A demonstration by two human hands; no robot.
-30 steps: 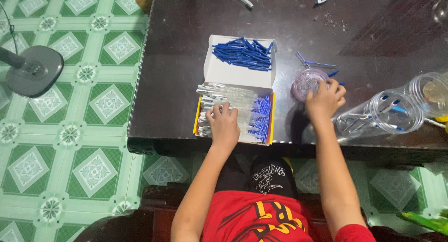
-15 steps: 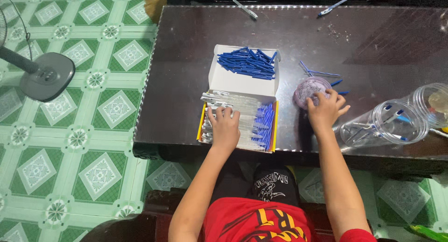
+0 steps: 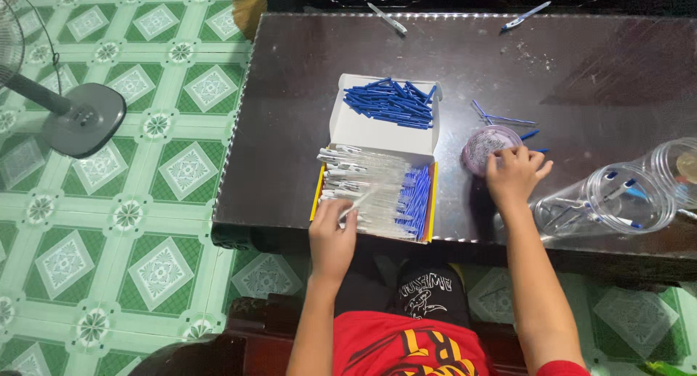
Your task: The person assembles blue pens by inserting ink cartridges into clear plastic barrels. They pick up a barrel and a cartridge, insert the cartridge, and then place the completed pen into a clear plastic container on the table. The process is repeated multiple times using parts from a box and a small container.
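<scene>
My left hand [image 3: 332, 234] is at the near edge of a yellow-sided box [image 3: 430, 209] and pinches a clear pen barrel [image 3: 361, 202], lifted at an angle. The box is packed with clear pen barrels [image 3: 363, 176] on the left and blue caps [image 3: 414, 198] on the right. Its raised white lid [image 3: 377, 133] holds a pile of blue refills [image 3: 390, 102]. My right hand [image 3: 512, 174] rests on the dark table [image 3: 290, 93], fingers spread, fingertips on the rim of a small round purple-tinted dish [image 3: 488, 144].
Two clear plastic jars [image 3: 606, 199] [image 3: 675, 169] lie on their sides at the right, with pen parts inside. Loose blue pieces [image 3: 501, 118] lie behind the dish. Two pens [image 3: 386, 18] [image 3: 524, 15] sit at the far edge. A fan base [image 3: 83, 118] stands on the green tiled floor.
My left hand has drawn back from the middle of the box to its near edge, bringing a clear barrel up with it. My right hand stays at the small dish.
</scene>
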